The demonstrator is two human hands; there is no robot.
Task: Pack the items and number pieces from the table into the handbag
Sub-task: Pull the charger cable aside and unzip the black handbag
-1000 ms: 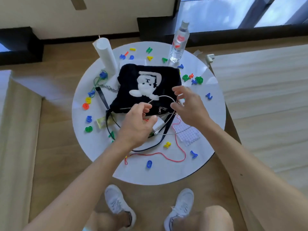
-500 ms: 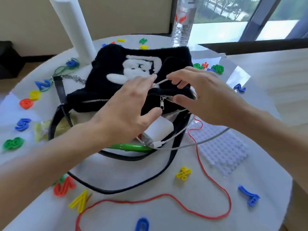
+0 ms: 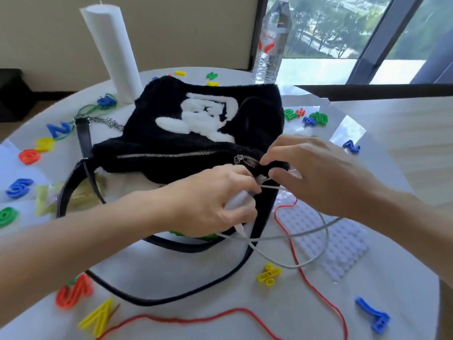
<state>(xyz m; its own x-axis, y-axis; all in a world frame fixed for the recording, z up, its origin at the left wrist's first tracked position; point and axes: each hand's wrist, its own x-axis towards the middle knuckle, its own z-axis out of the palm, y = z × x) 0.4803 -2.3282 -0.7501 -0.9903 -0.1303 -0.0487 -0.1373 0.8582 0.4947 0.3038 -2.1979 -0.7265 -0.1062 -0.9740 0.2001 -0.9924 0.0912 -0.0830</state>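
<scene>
— Handbag (image 3: 196, 133) lying flat mid-table, black and fluffy, white patch facing up, zip pull (image 3: 238, 158) over at its 4 o'clock corner, teeth parted just beyond it.
— And both hands are right on that corner! Left hand (image 3: 210, 200) has its fingers curled round the white charger (image 3: 236, 200), right up against the opening.
— Right hand (image 3: 318, 175)?
— Thumb and fingertips pinch the handbag's fuzzy lip just beside the zip pull. The cable (image 3: 289, 266) trails out toward 5 o'clock, looping over the studded white board (image 3: 343, 241).
— Number pieces lie loose all round the table (image 3: 196, 278): blue one (image 3: 372, 317) at 4 o'clock, yellow percent sign (image 3: 269, 274) at 5, orange S (image 3: 73, 290) at 7, blue five (image 3: 18, 187) at 9.
— Red string (image 3: 306, 273) snakes along the near edge, water bottle (image 3: 272, 45) stands at 12, white roll (image 3: 112, 50) at 11.
</scene>
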